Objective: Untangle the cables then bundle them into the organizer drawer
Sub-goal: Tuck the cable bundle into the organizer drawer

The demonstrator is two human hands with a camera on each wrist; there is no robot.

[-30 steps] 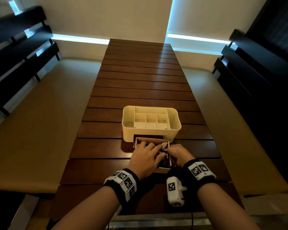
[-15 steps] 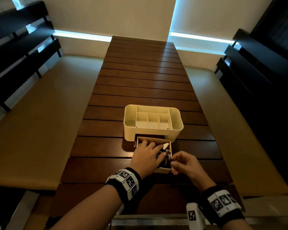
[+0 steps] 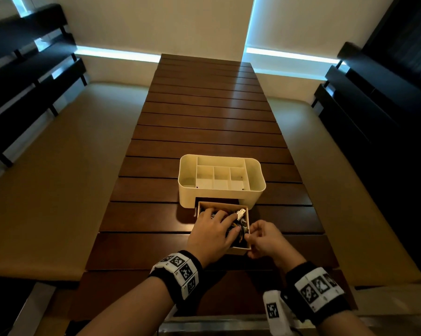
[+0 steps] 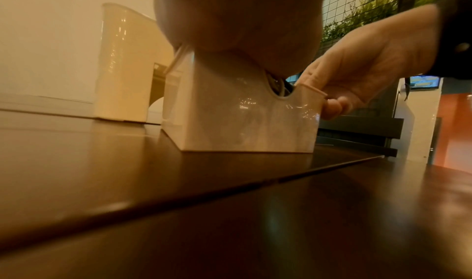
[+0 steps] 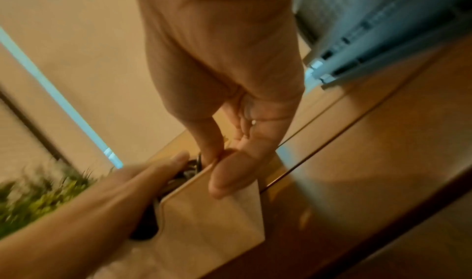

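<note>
A cream organizer (image 3: 255,190) stands on the wooden table, its drawer (image 3: 238,251) pulled out toward me. Tangled dark cables (image 3: 239,214) with a white plug fill the drawer. My left hand (image 3: 212,231) lies flat over them, fingers straight, and presses them down. My right hand (image 3: 265,238) pinches the drawer's right front corner, thumb inside the wall and fingers outside, as the right wrist view shows on the drawer (image 5: 212,218). In the left wrist view, cables (image 4: 278,87) peek through the notch in the drawer front (image 4: 242,122), beside the right hand (image 4: 370,61).
The slatted brown table (image 3: 204,117) stretches far ahead behind the organizer. Padded tan benches run along the left (image 3: 47,178) and the right (image 3: 350,190), with dark slatted backrests. The organizer's top compartments hold nothing.
My right hand has left the inside of the drawer and now pinches its right front corner. The left hand stays pressed on the cables.
</note>
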